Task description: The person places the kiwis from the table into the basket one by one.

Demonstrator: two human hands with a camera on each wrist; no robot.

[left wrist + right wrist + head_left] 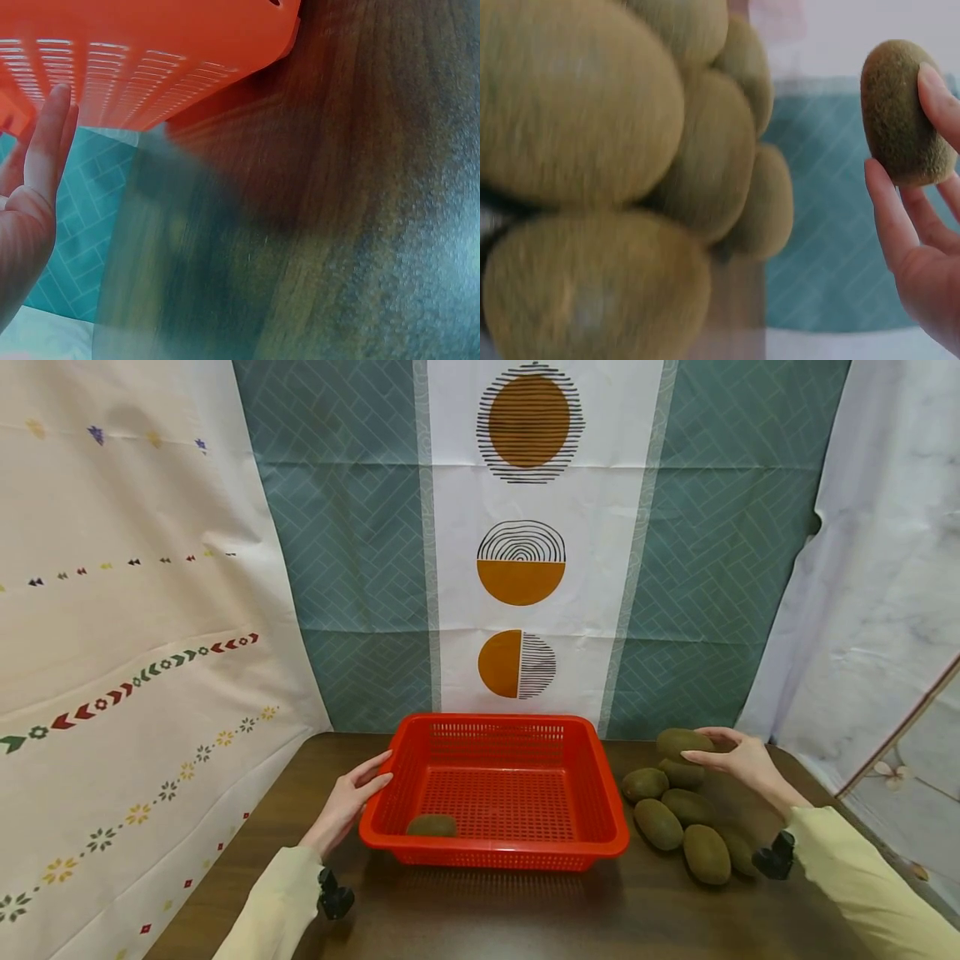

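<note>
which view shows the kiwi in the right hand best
The right wrist view: the fuzzy brown-green kiwi fills the frame, pinched by the right hand. The head view shows it small, part-covered by fingers. The left wrist view misses it.

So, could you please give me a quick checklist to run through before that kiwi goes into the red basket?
1. Right hand grips the kiwi, thumb and fingers around it: ok.
2. Kiwi lifted off the pile: ok.
3. Left hand steadies the red basket at its left rim: ok.
4. Free floor in the basket beside the one kiwi already inside: ok.
5. Pile stable once a kiwi is gone: cannot tell.
</note>
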